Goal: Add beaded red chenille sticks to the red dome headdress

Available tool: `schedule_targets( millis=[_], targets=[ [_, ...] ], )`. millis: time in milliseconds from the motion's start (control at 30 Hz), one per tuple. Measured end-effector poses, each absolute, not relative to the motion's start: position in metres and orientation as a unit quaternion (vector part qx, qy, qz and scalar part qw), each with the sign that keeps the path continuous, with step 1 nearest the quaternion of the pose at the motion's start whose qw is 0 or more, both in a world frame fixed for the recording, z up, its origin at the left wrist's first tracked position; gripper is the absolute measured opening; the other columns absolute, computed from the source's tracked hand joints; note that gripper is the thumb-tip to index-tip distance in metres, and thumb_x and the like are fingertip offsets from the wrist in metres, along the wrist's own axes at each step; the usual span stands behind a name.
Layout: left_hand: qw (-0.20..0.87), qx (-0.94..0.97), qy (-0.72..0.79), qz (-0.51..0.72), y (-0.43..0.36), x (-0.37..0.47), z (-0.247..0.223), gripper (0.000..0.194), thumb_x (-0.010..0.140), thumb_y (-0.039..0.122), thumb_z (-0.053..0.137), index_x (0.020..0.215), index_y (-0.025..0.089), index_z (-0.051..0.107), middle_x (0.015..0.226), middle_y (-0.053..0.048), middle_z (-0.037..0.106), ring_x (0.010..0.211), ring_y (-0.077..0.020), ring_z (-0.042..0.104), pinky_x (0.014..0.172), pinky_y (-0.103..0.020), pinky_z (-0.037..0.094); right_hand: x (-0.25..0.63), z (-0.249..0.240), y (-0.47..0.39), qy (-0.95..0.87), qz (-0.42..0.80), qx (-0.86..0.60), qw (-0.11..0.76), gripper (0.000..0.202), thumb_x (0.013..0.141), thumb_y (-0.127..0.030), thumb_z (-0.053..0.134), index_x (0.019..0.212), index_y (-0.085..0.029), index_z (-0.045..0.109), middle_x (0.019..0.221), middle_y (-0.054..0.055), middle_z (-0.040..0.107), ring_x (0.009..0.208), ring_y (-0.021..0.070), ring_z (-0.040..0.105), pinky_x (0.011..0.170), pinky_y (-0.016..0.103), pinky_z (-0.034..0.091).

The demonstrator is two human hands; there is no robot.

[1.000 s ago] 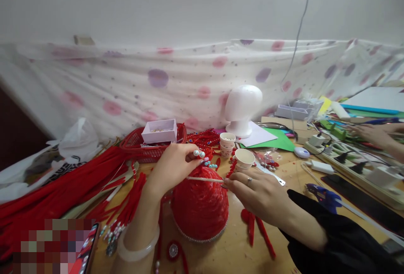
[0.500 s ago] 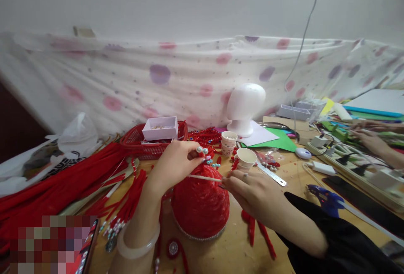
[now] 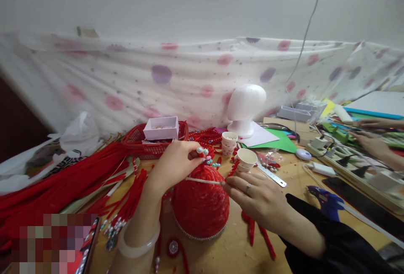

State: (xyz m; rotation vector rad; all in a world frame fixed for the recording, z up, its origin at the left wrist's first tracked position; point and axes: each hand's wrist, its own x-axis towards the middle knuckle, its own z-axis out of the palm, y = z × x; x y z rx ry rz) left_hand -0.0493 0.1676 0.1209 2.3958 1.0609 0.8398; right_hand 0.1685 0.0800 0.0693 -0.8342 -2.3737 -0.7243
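Note:
A red dome-shaped cap [image 3: 202, 211], wound with glossy strands and edged with small pearls, stands on the table before me. My left hand [image 3: 176, 160] is closed at its top, pinching a beaded red ornament [image 3: 205, 152] with white and pale blue pearls; its fingertips are partly hidden. Across the front of the cap stretches a thin white cord [image 3: 205, 181], its left end by my left palm. My right hand [image 3: 252, 192], wearing a ring, has its fingers closed on the cord's right end.
Paper cups [image 3: 246, 159], a steel ruler [image 3: 273, 176] and a white foam head [image 3: 246, 107] stand or lie behind. On the right are a blue glue gun [image 3: 326, 200], a power strip [image 3: 353, 173] and another person's hands [image 3: 372, 143]. A red basket [image 3: 132, 139] sits back left; red strips [image 3: 63, 181] lie left.
My right hand has turned slightly, its back now flatter to view, and the cord's right end sits a little lower. My left hand stays in place. The other person's hands have shifted.

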Motion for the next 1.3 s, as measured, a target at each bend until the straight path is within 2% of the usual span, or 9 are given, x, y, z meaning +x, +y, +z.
schedule_targets(
  millis=[133, 267, 433, 533, 633, 800, 967, 1100, 1300],
  targets=[
    [0.198, 0.854, 0.377, 0.3, 0.168, -0.049, 0.12, 0.014, 0.082, 0.021, 0.062, 0.087, 0.019, 0.075, 0.085, -0.005, 0.077, 0.076, -0.0193, 0.068, 0.071, -0.029, 0.05, 0.172, 0.065, 0.079, -0.87, -0.253, -0.296, 0.302, 0.025, 0.102, -0.011, 0.042, 0.098, -0.014, 0.067, 0.093, 0.007, 0.073, 0.077, 0.0183, 0.062, 0.067, 0.031, 0.045],
    [0.197, 0.854, 0.377, 0.298, 0.167, -0.049, 0.121, 0.014, 0.082, 0.022, 0.063, 0.087, 0.019, 0.076, 0.085, -0.005, 0.077, 0.075, -0.019, 0.068, 0.07, -0.029, 0.049, 0.174, 0.064, 0.088, -0.851, -0.164, -0.375, 0.329, 0.022, 0.1, -0.012, 0.044, 0.103, -0.016, 0.066, 0.093, 0.008, 0.072, 0.078, 0.0182, 0.063, 0.066, 0.029, 0.045],
    [0.192, 0.855, 0.385, 0.29, 0.167, -0.05, 0.121, 0.014, 0.083, 0.02, 0.062, 0.086, 0.019, 0.075, 0.083, -0.005, 0.076, 0.075, -0.0187, 0.068, 0.068, -0.029, 0.048, 0.169, 0.067, 0.099, -0.86, -0.058, -0.441, 0.249, 0.023, 0.097, -0.013, 0.044, 0.092, -0.016, 0.066, 0.071, 0.003, 0.066, 0.062, 0.0162, 0.06, 0.055, 0.027, 0.037],
    [0.199, 0.851, 0.388, 0.291, 0.169, -0.05, 0.12, 0.011, 0.082, 0.018, 0.063, 0.084, 0.019, 0.074, 0.085, -0.004, 0.077, 0.076, -0.0187, 0.069, 0.07, -0.029, 0.048, 0.168, 0.071, 0.099, -0.866, -0.082, -0.441, 0.221, 0.023, 0.094, -0.011, 0.045, 0.087, -0.017, 0.066, 0.072, 0.003, 0.065, 0.062, 0.0162, 0.058, 0.055, 0.028, 0.034],
    [0.192, 0.852, 0.39, 0.293, 0.17, -0.049, 0.12, 0.01, 0.081, 0.017, 0.065, 0.081, 0.019, 0.074, 0.085, -0.004, 0.077, 0.076, -0.0191, 0.069, 0.071, -0.03, 0.048, 0.17, 0.074, 0.098, -0.875, -0.112, -0.418, 0.218, 0.028, 0.092, -0.007, 0.043, 0.094, -0.019, 0.068, 0.08, 0.004, 0.067, 0.068, 0.0163, 0.06, 0.056, 0.028, 0.035],
    [0.181, 0.854, 0.389, 0.293, 0.166, -0.048, 0.122, 0.01, 0.082, 0.019, 0.065, 0.081, 0.02, 0.074, 0.084, -0.003, 0.077, 0.075, -0.0191, 0.068, 0.071, -0.031, 0.046, 0.171, 0.068, 0.093, -0.875, -0.213, -0.352, 0.255, 0.034, 0.099, -0.007, 0.036, 0.099, -0.016, 0.068, 0.089, 0.005, 0.072, 0.071, 0.0171, 0.059, 0.059, 0.03, 0.04],
    [0.192, 0.854, 0.384, 0.294, 0.164, -0.048, 0.123, 0.011, 0.082, 0.017, 0.063, 0.077, 0.02, 0.073, 0.081, -0.001, 0.076, 0.073, -0.0177, 0.067, 0.069, -0.029, 0.046, 0.171, 0.058, 0.087, -0.85, -0.324, -0.293, 0.294, 0.023, 0.101, -0.009, 0.044, 0.105, -0.011, 0.067, 0.098, 0.009, 0.074, 0.075, 0.0185, 0.061, 0.064, 0.033, 0.044],
    [0.185, 0.855, 0.382, 0.297, 0.165, -0.049, 0.123, 0.01, 0.082, 0.017, 0.064, 0.076, 0.02, 0.071, 0.08, -0.001, 0.076, 0.073, -0.0172, 0.067, 0.069, -0.029, 0.045, 0.168, 0.058, 0.084, -0.843, -0.31, -0.286, 0.332, 0.017, 0.099, -0.008, 0.05, 0.107, -0.011, 0.065, 0.099, 0.009, 0.074, 0.079, 0.0196, 0.062, 0.066, 0.033, 0.045],
    [0.188, 0.855, 0.38, 0.297, 0.167, -0.05, 0.123, 0.009, 0.082, 0.018, 0.065, 0.078, 0.02, 0.072, 0.081, -0.001, 0.076, 0.073, -0.0167, 0.067, 0.069, -0.028, 0.045, 0.16, 0.06, 0.084, -0.854, -0.236, -0.348, 0.307, 0.03, 0.104, -0.014, 0.039, 0.096, -0.014, 0.067, 0.091, 0.005, 0.073, 0.073, 0.0169, 0.06, 0.059, 0.031, 0.039]
  ],
)
